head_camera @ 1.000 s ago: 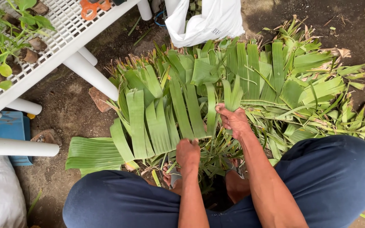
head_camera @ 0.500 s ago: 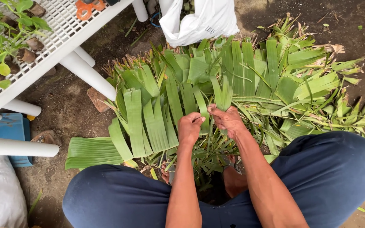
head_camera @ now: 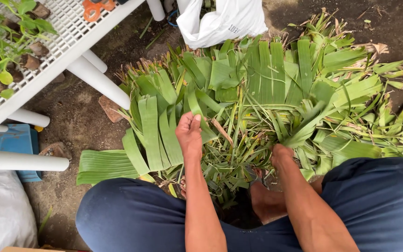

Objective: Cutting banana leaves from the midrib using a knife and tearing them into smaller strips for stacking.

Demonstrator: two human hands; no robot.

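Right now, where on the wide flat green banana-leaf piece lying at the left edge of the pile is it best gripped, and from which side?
Probably the free left end of the wide flat green banana-leaf piece, pinched from the left over bare soil. Its right end is tucked under the narrow green leaf strips near the left hand, so that side is covered. The piece lies flat and ribbed, so fingers should slide under its edge.

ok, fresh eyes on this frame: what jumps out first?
The big fan of cut green leaf strips spread over the dirt fills the middle. The left hand grips one strip near the centre, while the right hand is pushed down into the tangle nearer the knees. After that, the white mesh table with orange scissors at top left, and a white plastic bag at top centre.
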